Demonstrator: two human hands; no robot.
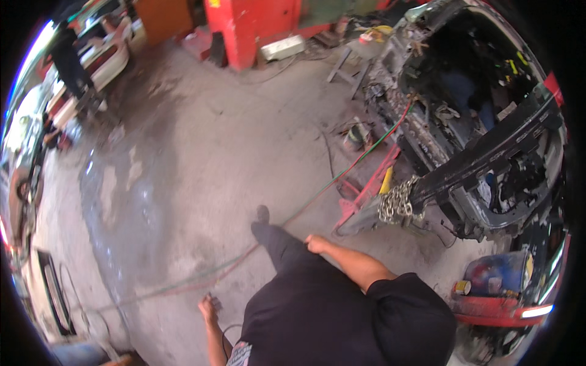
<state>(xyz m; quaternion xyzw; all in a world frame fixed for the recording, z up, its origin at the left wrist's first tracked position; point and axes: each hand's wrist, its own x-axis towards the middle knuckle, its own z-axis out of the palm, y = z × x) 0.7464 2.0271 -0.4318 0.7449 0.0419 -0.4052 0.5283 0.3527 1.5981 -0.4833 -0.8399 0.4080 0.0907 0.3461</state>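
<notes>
My left hand (209, 310) hangs low beside my body, its fingers curled near a small dark thing that is too blurred to name. A thin dark cable (228, 334) loops close to that forearm. Against my dark trouser leg, my right hand (315, 244) is closed, and whatever may be in it is hidden. A red and green hose pair (342, 173) crosses the floor in front of me, passing by my leg and up to a stripped car body (421, 143) on the right. Neither hand touches the car body.
A metal chain (397, 204) hangs from the car body's front end, above a red floor jack (366, 190). A red cart (488, 312) carries a blue bin (499, 271). Red equipment (253, 30) and a metal stand (350, 72) stand behind. Another person (68, 64) is at far left.
</notes>
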